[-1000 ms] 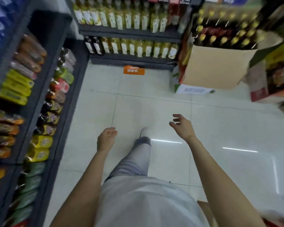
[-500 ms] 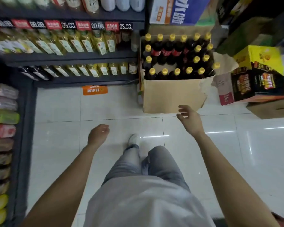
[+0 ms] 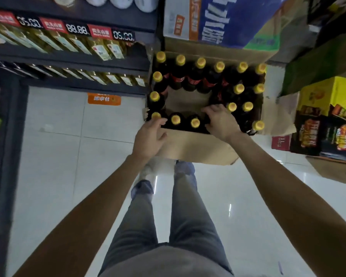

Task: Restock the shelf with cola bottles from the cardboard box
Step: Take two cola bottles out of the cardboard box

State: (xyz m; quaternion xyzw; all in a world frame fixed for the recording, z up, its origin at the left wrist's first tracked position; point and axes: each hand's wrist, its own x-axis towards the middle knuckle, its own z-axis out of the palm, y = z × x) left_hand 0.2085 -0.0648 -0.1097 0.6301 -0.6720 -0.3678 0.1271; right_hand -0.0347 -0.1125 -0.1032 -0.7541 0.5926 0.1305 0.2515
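An open cardboard box (image 3: 196, 146) stands on the floor in front of me, its near flap folded down. Dark cola bottles (image 3: 195, 122) with yellow caps line its sides, with a bare patch of box bottom in the middle. My left hand (image 3: 150, 136) hovers at the front left corner, fingers apart, fingertips touching the corner bottle (image 3: 156, 115). My right hand (image 3: 221, 121) lies over the front row, fingers curled down around a bottle that its palm hides. The dark shelf (image 3: 72, 60) to the left of the box holds yellowish bottles.
A blue and white carton (image 3: 218, 19) sits behind the box. Yellow and black cartons (image 3: 328, 120) and flat cardboard (image 3: 332, 168) crowd the right. An orange sticker (image 3: 104, 99) marks the white tile floor. Another dark shelf (image 3: 0, 156) runs along the left edge.
I have stepped up to the box. Both hands moved forward from mid-air to its front row, and the right hand closed over a bottle.
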